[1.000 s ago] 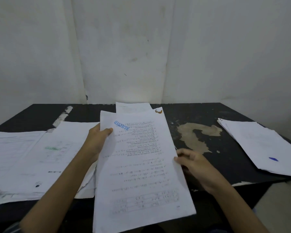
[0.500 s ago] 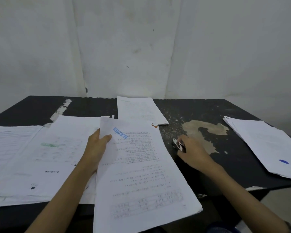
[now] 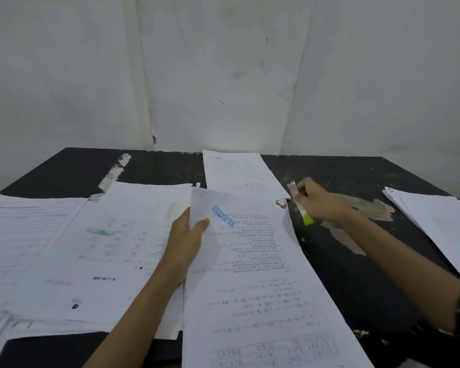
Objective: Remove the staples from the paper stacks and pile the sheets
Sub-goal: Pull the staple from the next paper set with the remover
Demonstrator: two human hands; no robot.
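both busy — left hand [image 3: 187, 241] pinches paper stack's [image 3: 263, 293] edge, right hand [image 3: 319, 203] grips green-tipped tool [image 3: 307, 219].

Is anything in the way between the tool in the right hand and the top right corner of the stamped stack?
Nothing visible. The right hand holds the tool just right of the stamped stack, which the left hand grips; only a strip of bare table lies between. The sheet behind sits past that corner.
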